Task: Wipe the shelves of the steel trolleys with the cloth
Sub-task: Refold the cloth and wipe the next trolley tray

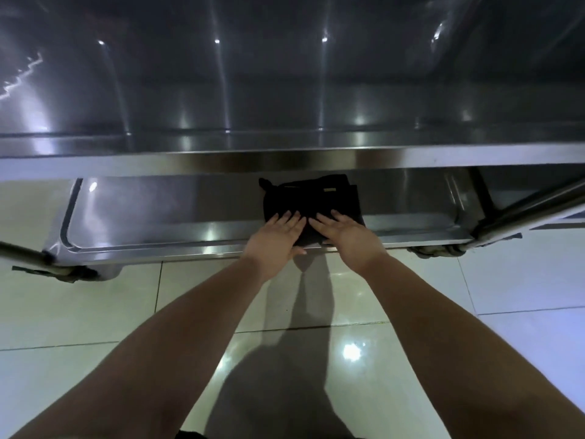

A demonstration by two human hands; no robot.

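A folded black cloth [311, 198] lies on the bottom shelf [164, 210] of a steel trolley, just under the front edge of the upper shelf [285, 99]. My left hand [278, 239] and my right hand [345, 232] press flat on the near part of the cloth, side by side, fingers straight and pointing away from me. The far part of the cloth is partly tucked under the upper shelf's rim.
The trolley's tubular legs [531, 204] run at the right and at the left [22, 251], with castor wheels [440, 250] at the lower corners. Glossy white floor tiles [95, 312] spread below, carrying my shadow.
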